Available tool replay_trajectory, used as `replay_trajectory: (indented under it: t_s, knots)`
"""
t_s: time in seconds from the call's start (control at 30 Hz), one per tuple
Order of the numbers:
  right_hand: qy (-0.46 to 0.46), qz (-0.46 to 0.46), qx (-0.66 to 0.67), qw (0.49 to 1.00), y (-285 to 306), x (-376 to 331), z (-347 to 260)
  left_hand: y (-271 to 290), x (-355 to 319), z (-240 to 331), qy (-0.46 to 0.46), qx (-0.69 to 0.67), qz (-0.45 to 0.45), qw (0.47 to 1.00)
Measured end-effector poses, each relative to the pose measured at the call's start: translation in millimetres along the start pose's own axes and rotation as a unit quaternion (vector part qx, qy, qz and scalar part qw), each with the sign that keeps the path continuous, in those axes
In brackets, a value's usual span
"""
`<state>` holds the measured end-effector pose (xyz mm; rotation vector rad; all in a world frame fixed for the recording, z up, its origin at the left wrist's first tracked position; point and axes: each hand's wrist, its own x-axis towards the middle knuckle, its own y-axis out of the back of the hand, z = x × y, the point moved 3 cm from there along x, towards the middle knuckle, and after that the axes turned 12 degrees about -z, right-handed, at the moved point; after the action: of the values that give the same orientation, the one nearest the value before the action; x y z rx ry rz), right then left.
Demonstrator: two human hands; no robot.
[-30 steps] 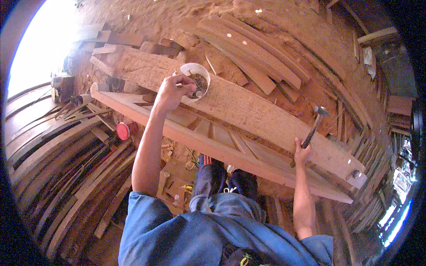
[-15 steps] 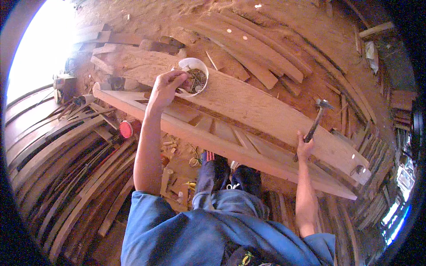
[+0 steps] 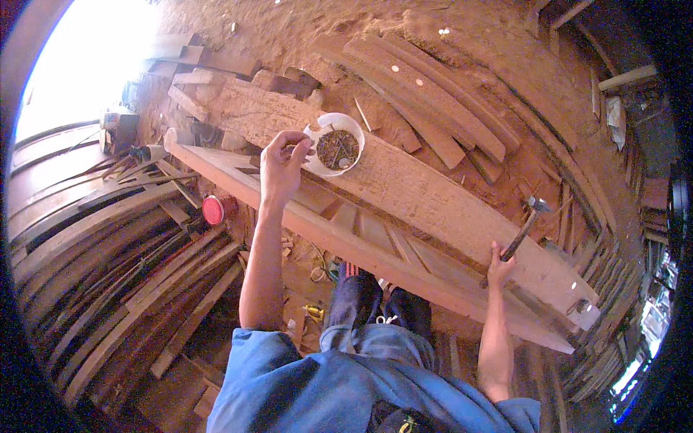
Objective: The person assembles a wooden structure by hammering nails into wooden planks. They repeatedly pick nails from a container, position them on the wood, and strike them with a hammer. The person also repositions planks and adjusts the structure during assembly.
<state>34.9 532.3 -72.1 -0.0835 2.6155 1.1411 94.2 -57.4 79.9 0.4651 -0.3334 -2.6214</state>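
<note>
L hand was seen w/ fingertips pinched together beside the white bowl of nails, which sat on the long plank; whether a nail was held couldn't be told. R hand was clenched round the hammer handle. Judged risks: bowl knocked off by a careless reach; fingers struck if nail steadied poorly.

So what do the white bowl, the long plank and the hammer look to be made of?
White bowl: likely plastic, smooth, thin rim.
Long plank: raw unfinished wood, pale with visible grain.
Hammer: dull grey metal head; dark handle, wood or metal unclear.
</note>
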Motion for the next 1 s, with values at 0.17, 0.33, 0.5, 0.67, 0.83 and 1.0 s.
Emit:
replay_trajectory:
  t_s: [0.17,0.33,0.5,0.67,0.83,1.0]
  knots:
    - [-0.005,-0.006,-0.020,1.000,-0.1,-0.8,-5.8,-5.0,-13.2,-9.1,-0.023,-0.041,0.051,0.998]
    - [-0.017,0.008,-0.080,0.997,-0.2,2.2,-8.4,-43.9,-36.7,-15.5,-0.041,-0.033,0.073,0.996]
    - [-0.070,-0.058,-0.009,0.996,-13.7,1.3,-8.5,-131.7,-84.4,-19.0,-0.003,-0.154,0.024,0.988]
    - [0.026,0.014,0.058,0.998,-18.0,2.7,-13.9,-228.8,-140.3,-6.2,-0.097,0.095,-0.163,0.977]
    - [0.038,-0.070,0.099,0.992,5.2,-1.5,-27.2,-288.5,-205.6,22.2,-0.159,0.194,-0.221,0.943]
    - [0.033,-0.133,0.267,0.954,67.3,-43.4,-16.7,-325.8,-251.4,46.0,-0.186,0.106,-0.167,0.963]
